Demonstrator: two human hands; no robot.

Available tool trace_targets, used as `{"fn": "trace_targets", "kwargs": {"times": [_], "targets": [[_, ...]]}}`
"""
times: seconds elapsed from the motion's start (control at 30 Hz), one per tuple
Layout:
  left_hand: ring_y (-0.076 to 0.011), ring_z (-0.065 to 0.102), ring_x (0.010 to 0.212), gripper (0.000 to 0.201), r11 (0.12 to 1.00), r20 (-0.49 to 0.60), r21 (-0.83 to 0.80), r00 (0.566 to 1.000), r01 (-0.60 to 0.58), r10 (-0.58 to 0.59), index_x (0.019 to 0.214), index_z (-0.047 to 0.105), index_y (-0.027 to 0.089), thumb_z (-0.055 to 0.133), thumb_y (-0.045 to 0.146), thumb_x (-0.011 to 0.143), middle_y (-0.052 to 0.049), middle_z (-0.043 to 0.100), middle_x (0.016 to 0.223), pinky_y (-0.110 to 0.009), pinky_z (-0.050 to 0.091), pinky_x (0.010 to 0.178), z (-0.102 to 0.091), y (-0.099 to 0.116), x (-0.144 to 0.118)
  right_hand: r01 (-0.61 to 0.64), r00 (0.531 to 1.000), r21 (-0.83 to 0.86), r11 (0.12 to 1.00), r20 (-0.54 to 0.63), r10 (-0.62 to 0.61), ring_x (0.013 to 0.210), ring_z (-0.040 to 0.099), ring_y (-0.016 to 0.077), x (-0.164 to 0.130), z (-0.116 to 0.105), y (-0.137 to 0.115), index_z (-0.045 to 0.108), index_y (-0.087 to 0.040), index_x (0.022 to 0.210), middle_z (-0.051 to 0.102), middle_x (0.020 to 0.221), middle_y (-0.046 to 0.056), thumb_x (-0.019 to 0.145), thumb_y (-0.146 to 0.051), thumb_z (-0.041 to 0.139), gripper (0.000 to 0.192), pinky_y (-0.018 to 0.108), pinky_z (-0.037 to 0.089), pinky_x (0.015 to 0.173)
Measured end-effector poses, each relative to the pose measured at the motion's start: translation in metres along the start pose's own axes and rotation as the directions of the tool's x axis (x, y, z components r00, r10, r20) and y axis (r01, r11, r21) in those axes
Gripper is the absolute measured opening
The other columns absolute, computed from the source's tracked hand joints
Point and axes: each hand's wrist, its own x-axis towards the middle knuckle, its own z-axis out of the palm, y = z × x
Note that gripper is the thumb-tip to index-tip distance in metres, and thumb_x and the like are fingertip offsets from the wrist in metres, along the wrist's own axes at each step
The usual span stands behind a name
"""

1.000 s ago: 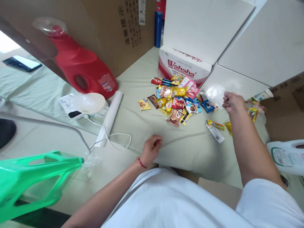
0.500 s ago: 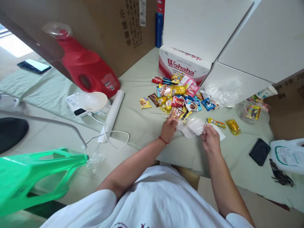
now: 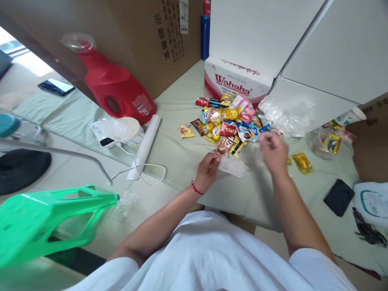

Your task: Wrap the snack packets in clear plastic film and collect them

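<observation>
Left hand (image 3: 207,173) has fingertips pinched on a small clear plastic bag (image 3: 234,165), which lies limp on the pale green cloth (image 3: 176,161), just near of the loose pile of multicoloured foil-wrapped snacks (image 3: 228,129). Right hand (image 3: 274,152) is to the right of the bag, apart from it, at the pile's right edge; fingers curled, motion-blurred, can't tell if it's gripping anything. Progress, my read: early on. One bag is apart from the crumpled heap of clear plastic bags (image 3: 289,116) far right; no snack shows inside it, and can't tell if its mouth is open. Snacks all sit loose against the white-and-red cardboard box (image 3: 238,83), plus one shiny yellow packet (image 3: 302,163) off to the right. Bagging looks not yet done.
</observation>
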Motion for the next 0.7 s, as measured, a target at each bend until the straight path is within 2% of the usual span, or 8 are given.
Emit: {"fn": "trace_targets", "kwargs": {"times": [0.07, 0.13, 0.2, 0.27, 0.37, 0.47, 0.57, 0.7], "targets": [[-0.0135, 0.049, 0.075, 0.041, 0.993, 0.01, -0.112, 0.999, 0.049, -0.048, 0.088, 0.061, 0.02, 0.067, 0.061, 0.09, 0.0, 0.057, 0.082, -0.025, 0.043, 0.071, 0.005, 0.0, 0.0, 0.133, 0.95, -0.049, 0.99, 0.29, -0.114, 0.086, 0.061, 0.0192, -0.056, 0.026, -0.002, 0.076, -0.022, 0.099, 0.072, 0.096, 0.006, 0.089, -0.043, 0.072, 0.024, 0.032, 0.048, 0.079], [-0.0124, 0.049, 0.072, 0.045, 0.942, 0.004, -0.288, 0.984, 0.173, -0.18, 0.089, 0.056, 0.022, 0.071, 0.064, 0.085, 0.002, 0.056, 0.082, -0.024, 0.045, 0.068, 0.009, 0.0, 0.002, 0.053, 0.913, -0.035, 0.998, 0.406, -0.034, 0.078, 0.061, 0.0184, -0.101, 0.045, 0.006, 0.076, -0.022, 0.09, 0.071, 0.082, 0.004, 0.09, -0.038, 0.066, 0.019, 0.031, 0.048, 0.075], [-0.0112, 0.049, 0.068, 0.048, 0.856, 0.02, -0.427, 0.949, 0.293, -0.315, 0.089, 0.05, 0.023, 0.075, 0.063, 0.081, 0.004, 0.054, 0.08, -0.023, 0.045, 0.064, 0.011, 0.001, 0.004, -0.091, 0.92, -0.017, 0.996, 0.381, 0.09, 0.07, 0.06, 0.0168, -0.128, 0.051, 0.02, 0.076, -0.021, 0.087, 0.07, 0.078, 0.003, 0.091, -0.038, 0.061, 0.022, 0.029, 0.048, 0.07], [-0.0106, 0.048, 0.066, 0.047, 0.807, 0.034, -0.47, 0.921, 0.358, -0.388, 0.089, 0.048, 0.024, 0.078, 0.059, 0.079, 0.006, 0.052, 0.079, -0.023, 0.045, 0.062, 0.009, 0.001, 0.006, -0.166, 0.958, -0.043, 0.985, 0.228, 0.172, 0.069, 0.059, 0.0164, -0.138, 0.044, 0.034, 0.076, -0.021, 0.093, 0.071, 0.083, 0.003, 0.093, -0.04, 0.058, 0.025, 0.029, 0.049, 0.069], [-0.0099, 0.046, 0.062, 0.04, 0.803, -0.008, -0.462, 0.904, 0.376, -0.427, 0.085, 0.049, 0.023, 0.079, 0.048, 0.08, 0.007, 0.048, 0.071, -0.021, 0.041, 0.058, -0.002, -0.002, 0.005, -0.131, 0.99, -0.205, 0.97, 0.018, 0.137, 0.071, 0.058, 0.016, -0.131, 0.024, 0.046, 0.074, -0.02, 0.113, 0.069, 0.108, 0.008, 0.094, -0.042, 0.06, 0.032, 0.032, 0.052, 0.074], [-0.009, 0.045, 0.06, 0.035, 0.791, -0.045, -0.463, 0.881, 0.399, -0.471, 0.081, 0.051, 0.021, 0.081, 0.04, 0.077, 0.007, 0.047, 0.068, -0.021, 0.041, 0.057, -0.018, -0.007, -0.001, 0.042, 0.971, -0.366, 0.93, 0.236, 0.049, 0.076, 0.06, 0.0164, -0.121, 0.017, 0.05, 0.07, -0.023, 0.129, 0.062, 0.13, 0.012, 0.089, -0.037, 0.069, 0.042, 0.033, 0.053, 0.076], [-0.0085, 0.047, 0.061, 0.037, 0.775, -0.051, -0.453, 0.855, 0.44, -0.516, 0.081, 0.054, 0.02, 0.085, 0.039, 0.074, 0.007, 0.051, 0.069, -0.02, 0.041, 0.057, -0.039, -0.013, -0.015, 0.224, 0.92, -0.395, 0.891, 0.386, -0.06, 0.08, 0.063, 0.0181, -0.109, 0.023, 0.051, 0.077, -0.023, 0.105, 0.069, 0.105, 0.008, 0.093, -0.028, 0.063, 0.019, 0.029, 0.052, 0.073], [-0.0104, 0.054, 0.065, 0.044, 0.766, -0.062, -0.464, 0.847, 0.445, -0.529, 0.085, 0.057, 0.021, 0.089, 0.048, 0.071, 0.005, 0.057, 0.071, -0.022, 0.045, 0.06, -0.063, -0.015, -0.034, 0.173, 0.985, -0.462, 0.87, 0.056, -0.166, 0.098, 0.063, 0.0258, -0.055, 0.002, 0.052, 0.073, -0.018, 0.104, 0.066, 0.1, 0.013, 0.102, -0.034, 0.048, 0.03, 0.04, 0.053, 0.09]]}}
